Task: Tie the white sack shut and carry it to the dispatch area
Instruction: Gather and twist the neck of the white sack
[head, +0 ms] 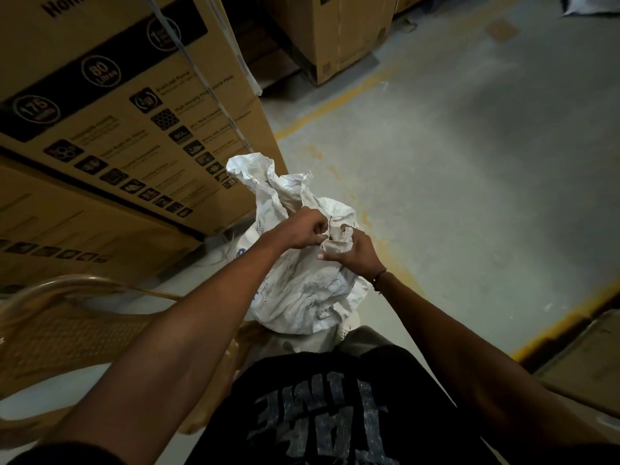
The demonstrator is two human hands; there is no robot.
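Note:
A crumpled white sack point(302, 290) with faint blue print stands on the floor right in front of me. Its loose mouth flaps stick up and away from me at the top. My left hand point(303, 229) is closed around gathered sack fabric near the neck. Touching it on the right, my right hand point(352, 253) pinches a folded bunch of the same fabric, its thumb pressed flat on the sack. A dark band circles my right wrist. Whether any string runs between my fingers cannot be made out.
Tall printed cardboard cartons point(117, 129) stand close on the left. A tan plastic chair point(67, 323) sits at my lower left. Another carton point(335, 38) stands farther ahead. Yellow painted lines point(335, 102) cross the grey concrete floor point(469, 162), and flat cardboard point(590, 357) lies at right.

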